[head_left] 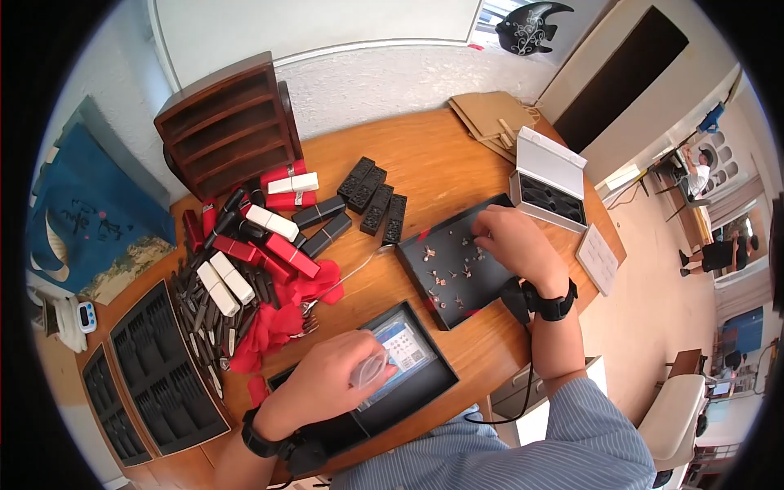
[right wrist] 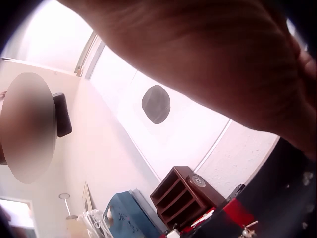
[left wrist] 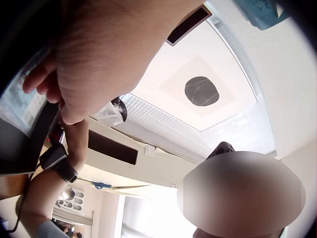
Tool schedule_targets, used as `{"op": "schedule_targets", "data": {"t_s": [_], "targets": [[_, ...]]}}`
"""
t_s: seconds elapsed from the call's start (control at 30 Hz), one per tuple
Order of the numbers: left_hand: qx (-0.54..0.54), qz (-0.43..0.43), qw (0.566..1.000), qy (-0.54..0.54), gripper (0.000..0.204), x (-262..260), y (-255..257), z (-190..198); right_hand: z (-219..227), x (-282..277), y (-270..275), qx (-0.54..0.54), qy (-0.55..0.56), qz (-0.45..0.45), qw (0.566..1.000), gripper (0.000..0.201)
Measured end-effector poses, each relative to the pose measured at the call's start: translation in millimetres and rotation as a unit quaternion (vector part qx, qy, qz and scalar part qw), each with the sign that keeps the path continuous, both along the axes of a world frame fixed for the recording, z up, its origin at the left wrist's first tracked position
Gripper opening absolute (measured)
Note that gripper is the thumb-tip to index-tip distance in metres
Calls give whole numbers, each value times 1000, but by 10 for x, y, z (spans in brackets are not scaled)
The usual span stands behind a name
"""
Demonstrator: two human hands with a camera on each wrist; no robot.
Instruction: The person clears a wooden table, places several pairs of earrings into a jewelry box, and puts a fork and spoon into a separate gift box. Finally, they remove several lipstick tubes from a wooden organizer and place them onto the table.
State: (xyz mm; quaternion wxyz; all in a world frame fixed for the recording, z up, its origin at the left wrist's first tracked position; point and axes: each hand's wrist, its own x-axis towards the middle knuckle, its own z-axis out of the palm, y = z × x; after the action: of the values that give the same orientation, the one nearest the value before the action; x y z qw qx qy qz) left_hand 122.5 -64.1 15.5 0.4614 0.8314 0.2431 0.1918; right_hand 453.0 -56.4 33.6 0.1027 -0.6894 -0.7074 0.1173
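In the head view the left hand holds a small clear plastic cup between thumb and fingers, above a black tray with a clear bag and a printed card. The right hand is over the far right part of another black tray that holds several small metallic pieces; its fingers are bent downward, and whether they pinch a piece is hidden. The left wrist view shows the left hand beside the bag. In the right wrist view the right hand hides its own fingertips.
A brown wooden shelf stands at the back left. Red, white and black boxes, forks and dark utensils lie left of the trays. Slotted black trays lie far left. An open white box stands at right. Two people are in the background.
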Motion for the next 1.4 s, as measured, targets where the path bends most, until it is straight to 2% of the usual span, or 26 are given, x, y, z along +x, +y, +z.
{"op": "schedule_targets", "data": {"t_s": [0.5,0.63,0.73,0.8,0.9,0.93,1.0,1.07,1.1,1.17,1.27,1.4], "targets": [[11,10,1000,3,21,4,-6,5,-181,31,87,4,1,18,1000,7],[-4,12,1000,-4,21,-6,-15,-27,-89,-45,80,-5,-10,1,1000,8],[9,8,1000,1,21,-3,-9,4,8,-123,64,68,31,-42,996,7],[11,9,1000,-2,21,-3,-9,-25,21,-183,51,132,77,-22,988,6],[13,6,1000,-1,21,-3,-5,-32,139,-443,-18,153,193,75,966,9],[13,5,1000,2,22,-5,-3,-33,179,-560,-66,166,234,110,952,10],[7,3,1000,8,22,-15,0,-50,175,-735,-175,214,290,244,900,10],[-4,1,1000,15,23,-16,0,-46,155,-900,-289,231,322,343,852,12],[7,-1,1000,-4,23,-8,5,-31,122,-970,-317,230,323,342,852,12],[15,-3,1000,-22,23,-10,9,-45,72,-1075,-351,229,331,420,814,17],[23,-11,998,-49,25,-16,15,-107,-29,-1084,-352,208,293,433,827,20],[8,-5,1000,-29,26,-15,14,-60,-2,-1102,-353,234,313,413,823,22]]}}
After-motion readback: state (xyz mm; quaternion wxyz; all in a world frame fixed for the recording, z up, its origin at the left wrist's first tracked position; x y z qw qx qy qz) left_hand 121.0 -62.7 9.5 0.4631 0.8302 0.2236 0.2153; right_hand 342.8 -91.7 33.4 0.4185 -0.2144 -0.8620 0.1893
